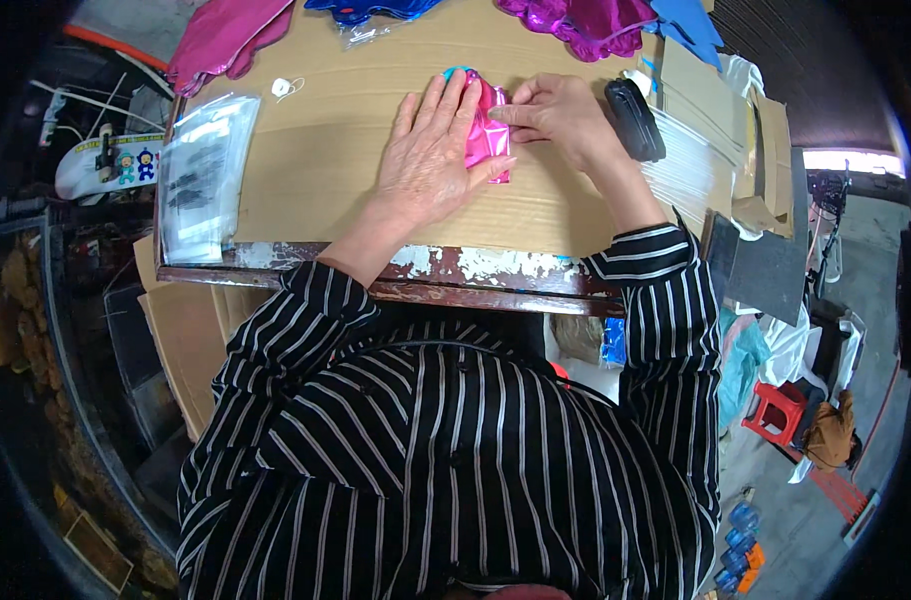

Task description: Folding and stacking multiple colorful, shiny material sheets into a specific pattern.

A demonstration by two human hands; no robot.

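Observation:
A folded, shiny pink foil balloon (pixel 492 145) lies on the cardboard-covered tabletop in front of me, with a bit of turquoise at its far end. My left hand (pixel 427 155) rests flat over its left side, fingers stretched out and thumb across the near part. At the balloon's right edge, my right hand (pixel 560 118) pinches the foil between thumb and fingers. Much of the balloon is hidden under my left hand.
Clear plastic bags (pixel 210 175) are stacked at the table's left. A black case (pixel 634 120) and a bundle of white sticks (pixel 690 165) lie at the right. Flat foil balloons in magenta (pixel 233 40), blue (pixel 370 8) and purple (pixel 590 25) line the far edge.

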